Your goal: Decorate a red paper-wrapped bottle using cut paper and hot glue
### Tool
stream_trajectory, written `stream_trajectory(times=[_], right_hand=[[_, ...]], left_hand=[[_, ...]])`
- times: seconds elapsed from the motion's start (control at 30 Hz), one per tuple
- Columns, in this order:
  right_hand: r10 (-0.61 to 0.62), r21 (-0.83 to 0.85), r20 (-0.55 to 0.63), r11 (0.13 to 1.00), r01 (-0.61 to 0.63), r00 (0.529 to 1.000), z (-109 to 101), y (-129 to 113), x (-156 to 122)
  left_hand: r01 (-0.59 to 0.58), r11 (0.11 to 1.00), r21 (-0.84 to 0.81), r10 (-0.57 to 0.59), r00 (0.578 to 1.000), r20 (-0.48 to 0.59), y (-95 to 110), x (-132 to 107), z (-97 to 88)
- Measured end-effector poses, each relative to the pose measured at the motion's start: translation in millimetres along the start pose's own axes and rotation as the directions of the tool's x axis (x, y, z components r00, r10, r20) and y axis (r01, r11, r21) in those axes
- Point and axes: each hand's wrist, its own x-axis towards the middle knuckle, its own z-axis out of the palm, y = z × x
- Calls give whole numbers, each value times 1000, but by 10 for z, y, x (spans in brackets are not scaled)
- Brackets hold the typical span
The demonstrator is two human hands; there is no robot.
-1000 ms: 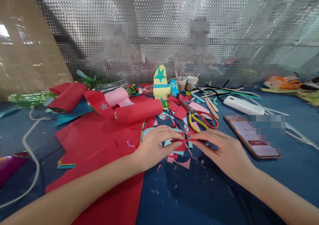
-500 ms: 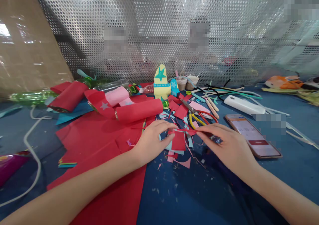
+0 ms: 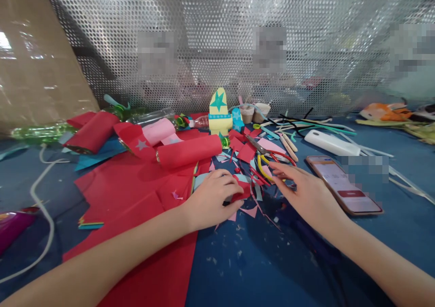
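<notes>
My left hand [image 3: 214, 198] is curled, its fingers closed on red and light-blue paper scraps [image 3: 243, 190] above the blue tabletop. Part of that paper is hidden under the fingers. To the right, my right hand [image 3: 306, 191] hovers with thumb and fingers apart and nothing visible between them. Its fingertips are beside the scissors [image 3: 263, 164], which have yellow and red handles and dark blades. Thin red strips and small pink and blue cuttings [image 3: 249, 211] lie between my hands.
Large red paper sheets [image 3: 122, 189] and a red-wrapped roll [image 3: 190, 150] lie left. Behind stands a yellow paper rocket shape [image 3: 219, 109] with teal stars. A phone [image 3: 343, 184] and a white glue gun [image 3: 333, 143] are right. A perforated metal panel [image 3: 210, 35] closes the back.
My right hand has let go of the red strip and opened. My left hand has moved slightly down and curled over the red and light-blue scraps.
</notes>
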Motion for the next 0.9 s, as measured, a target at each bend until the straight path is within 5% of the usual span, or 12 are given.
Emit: stream_trajectory(times=[0.27, 0.5, 0.63, 0.83, 0.9], right_hand=[[-56, 49, -16, 997, 57, 998, -41, -121, -20], [-13, 94, 53, 996, 8, 999, -72, -176, -24], [-3, 147, 66, 989, -7, 998, -66, -169, -13], [-77, 202, 100, 978, 55, 992, -72, -182, -12], [-158, 267, 126, 956, 120, 979, -78, -204, -26]], left_hand=[[-5, 999, -44, 6, 999, 37, -75, -1, -17], [-33, 999, 11, 33, 999, -32, -67, 24, -67], [-30, 996, -88, 25, 998, -57, -99, 43, -31], [61, 977, -207, -114, 959, -258, -31, 41, -51], [-12, 971, -240, -57, 958, -279, 78, 31, -101]])
